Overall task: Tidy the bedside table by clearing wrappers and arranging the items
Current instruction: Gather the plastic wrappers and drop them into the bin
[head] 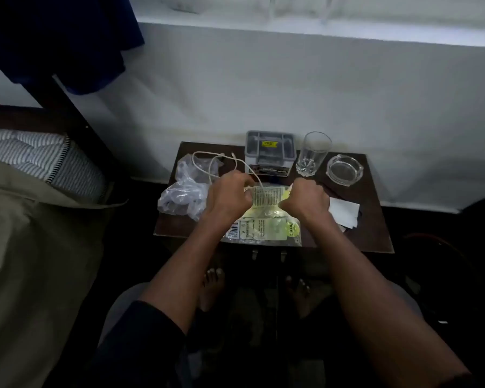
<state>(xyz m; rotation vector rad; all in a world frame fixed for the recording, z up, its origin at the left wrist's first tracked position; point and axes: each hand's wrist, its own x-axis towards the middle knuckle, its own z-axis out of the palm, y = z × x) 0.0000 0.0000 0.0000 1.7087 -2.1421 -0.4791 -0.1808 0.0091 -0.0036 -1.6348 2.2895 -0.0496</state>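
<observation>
Gripping the yellow wrapper (263, 219) at the bedside table's (370, 233) front edge, left hand (227, 196) and right hand (305, 201) look clamped shut on it, seemingly folding; next, lift it clear.

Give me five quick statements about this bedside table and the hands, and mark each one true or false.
1. Both hands, left hand and right hand, are on the yellow-green wrapper. True.
2. The glass lies on its side. False: it stands upright, between the box and the ashtray.
3. A white cable runs over the clear plastic bag at the left of the table. True.
4. The ashtray sits at the front left corner. False: it is at the back right.
5. White paper lies on the right hand's side. True.
</observation>
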